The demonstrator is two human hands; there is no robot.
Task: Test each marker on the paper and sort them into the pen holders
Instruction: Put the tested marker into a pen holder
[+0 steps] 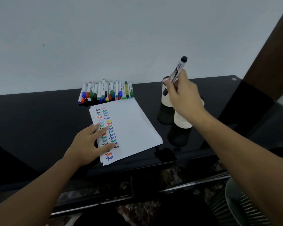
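Fig.: our left hand (87, 143) lies flat, fingers straight, on the paper (129, 128), whose sheets sit skewed w/ bare black table (39, 115) to the left. Marker pile (106, 92) lines the wall edge. Our right hand (181, 97) grips a black marker (178, 70), long axis steeply tilted, cap up-right, above the pen holders (181, 123).

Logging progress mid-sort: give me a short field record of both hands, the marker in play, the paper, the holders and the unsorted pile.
left hand: flat, fingers pressing on the paper
right hand: grips a black-capped marker, cap end up, above the holders
paper: white stack, two columns of coloured "Test" marks
pen holders: two white cylinders, right of the paper, partly hidden by the hand
marker pile: many capped markers by the wall, behind the paper
table: glossy black
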